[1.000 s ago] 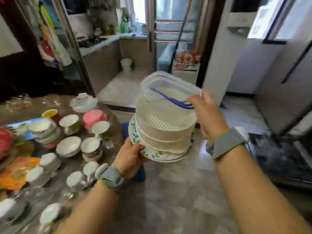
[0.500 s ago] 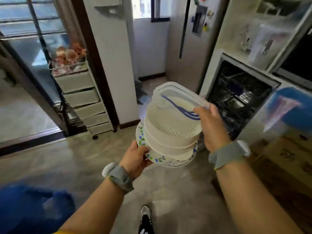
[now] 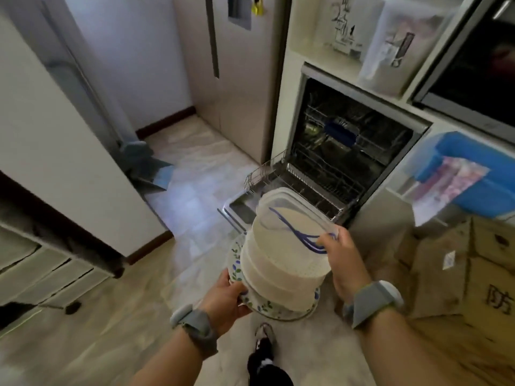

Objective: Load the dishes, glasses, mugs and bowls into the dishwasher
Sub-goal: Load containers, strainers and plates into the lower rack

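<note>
I carry a stack at chest height. At the bottom is a floral-rimmed plate [image 3: 274, 309], which my left hand [image 3: 227, 300] grips from below at its left edge. On it sit white perforated bowls [image 3: 281, 270], topped by a clear plastic container [image 3: 281, 208] with a blue utensil [image 3: 295, 232] inside. My right hand [image 3: 344, 257] holds the stack's upper right rim, thumb on the container edge by the utensil. The dishwasher [image 3: 342, 146] stands open ahead, its lower rack [image 3: 267, 171] pulled out over the lowered door.
A tall fridge [image 3: 237, 79] stands left of the dishwasher. Cardboard boxes [image 3: 468, 274] and a blue-lidded bin [image 3: 473, 174] crowd the right. A dustpan [image 3: 156, 168] leans by the wall at left. An oven [image 3: 479, 59] sits upper right. My foot [image 3: 263, 346] is on the floor below.
I have turned from the dish-covered table and walked toward the dishwasher, which now fills the view ahead. Both hands keep the same hold on the stack.
</note>
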`<action>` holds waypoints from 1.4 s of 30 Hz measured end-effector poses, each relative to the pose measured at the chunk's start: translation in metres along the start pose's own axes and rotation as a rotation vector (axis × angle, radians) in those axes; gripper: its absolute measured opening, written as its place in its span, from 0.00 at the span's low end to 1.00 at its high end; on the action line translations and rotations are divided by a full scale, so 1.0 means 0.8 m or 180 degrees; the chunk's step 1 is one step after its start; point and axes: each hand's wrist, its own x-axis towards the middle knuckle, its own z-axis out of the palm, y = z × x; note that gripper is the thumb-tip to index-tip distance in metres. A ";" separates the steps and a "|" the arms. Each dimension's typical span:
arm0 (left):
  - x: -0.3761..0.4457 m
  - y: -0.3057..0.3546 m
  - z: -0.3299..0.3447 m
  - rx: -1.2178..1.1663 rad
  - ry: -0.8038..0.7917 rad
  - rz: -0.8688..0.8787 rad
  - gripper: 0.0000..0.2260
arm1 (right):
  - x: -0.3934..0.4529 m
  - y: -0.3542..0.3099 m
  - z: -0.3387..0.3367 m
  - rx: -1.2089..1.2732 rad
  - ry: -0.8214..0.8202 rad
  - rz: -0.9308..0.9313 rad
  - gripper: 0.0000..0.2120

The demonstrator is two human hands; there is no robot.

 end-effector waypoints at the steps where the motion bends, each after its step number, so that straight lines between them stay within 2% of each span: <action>1: 0.009 0.007 -0.001 0.0033 -0.0035 -0.0034 0.20 | 0.005 0.000 -0.001 0.0004 0.0059 0.0086 0.13; 4: 0.085 0.060 0.011 0.0405 -0.0071 -0.0153 0.22 | 0.081 0.008 0.008 0.0133 0.0255 0.0266 0.22; 8: 0.248 0.139 0.026 0.0553 -0.0187 -0.0465 0.24 | 0.235 0.024 0.036 0.0272 0.0456 0.0471 0.18; 13: 0.366 0.200 0.044 0.0774 -0.0335 -0.0565 0.23 | 0.340 0.028 0.063 0.0308 0.0794 0.0620 0.23; 18: 0.487 0.260 0.044 0.0898 -0.0420 -0.0560 0.23 | 0.434 0.004 0.110 0.0214 0.1049 0.0579 0.20; 20: 0.546 0.299 0.025 0.0863 -0.0678 -0.0606 0.23 | 0.481 -0.007 0.149 0.0177 0.1166 0.0479 0.20; 25: 0.662 0.411 -0.037 0.0666 -0.0801 -0.0485 0.25 | 0.598 -0.049 0.266 0.0154 0.1052 0.0312 0.21; 27: 0.717 0.462 -0.074 0.0536 -0.0688 -0.0322 0.26 | 0.671 -0.061 0.335 0.0125 0.0824 0.0177 0.20; 30: 0.790 0.497 -0.106 0.0372 -0.0491 -0.0154 0.26 | 0.760 -0.064 0.398 0.0063 0.0722 0.0062 0.22; 32: 0.853 0.509 -0.125 0.0257 -0.0498 0.0033 0.25 | 0.824 -0.042 0.434 0.0144 0.0534 -0.0055 0.20; 36: 0.955 0.497 -0.132 0.0158 -0.0594 0.0444 0.24 | 0.918 -0.002 0.446 -0.0124 0.0350 -0.0325 0.15; 39: 1.005 0.486 -0.110 0.0102 -0.0871 0.0560 0.23 | 0.955 0.018 0.423 -0.0390 0.0565 -0.0522 0.18; 42: 1.052 0.445 -0.062 0.0195 -0.1227 0.0801 0.23 | 0.973 0.046 0.366 -0.1037 0.1233 -0.0798 0.20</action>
